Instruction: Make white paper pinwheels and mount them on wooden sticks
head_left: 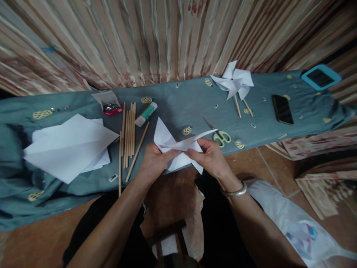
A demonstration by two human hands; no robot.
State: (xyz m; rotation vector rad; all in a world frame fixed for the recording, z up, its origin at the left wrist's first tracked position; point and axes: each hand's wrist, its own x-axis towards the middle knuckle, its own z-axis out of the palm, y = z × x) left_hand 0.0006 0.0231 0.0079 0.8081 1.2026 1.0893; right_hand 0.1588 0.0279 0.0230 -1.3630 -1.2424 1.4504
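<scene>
The left hand (156,160) and right hand (212,157) both pinch the folded paper (183,144), thumbs close together near its middle. It lies between them at the table's (192,104) near edge, corners jutting out beyond the grip, away from and toward the person.

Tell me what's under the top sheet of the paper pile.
White sheets stick out beneath the top sheet, over the teal cloth; their covered middles and exact number cannot be seen.
</scene>
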